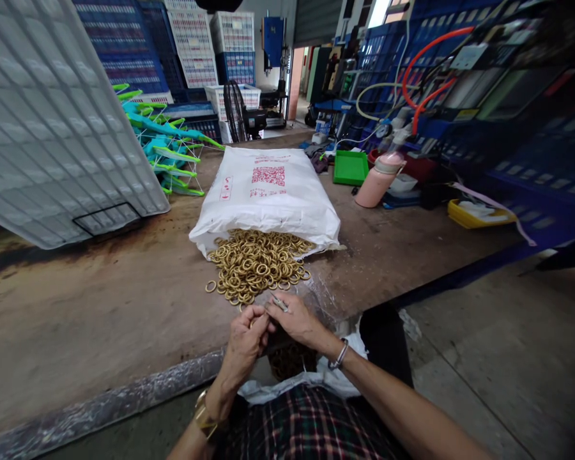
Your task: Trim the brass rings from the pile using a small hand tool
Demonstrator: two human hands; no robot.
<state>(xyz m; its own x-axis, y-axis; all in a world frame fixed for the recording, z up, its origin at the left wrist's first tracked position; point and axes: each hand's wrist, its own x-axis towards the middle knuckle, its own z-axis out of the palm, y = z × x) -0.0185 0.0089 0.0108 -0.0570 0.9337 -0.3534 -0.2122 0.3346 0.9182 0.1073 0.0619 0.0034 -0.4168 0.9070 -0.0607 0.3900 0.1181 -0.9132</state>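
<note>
Brass rings (256, 263) piled at 12 o'clock; your left hand (245, 335) pinches one, right hand (297, 321) pinches small metal tool (278, 303) — slip drops ring off table edge (124, 390).

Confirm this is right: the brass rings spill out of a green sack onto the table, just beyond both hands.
Not quite. The head view shows the sack is white with red print, not green. The brass rings do spill from it onto the table, just beyond the left hand and right hand.
</note>
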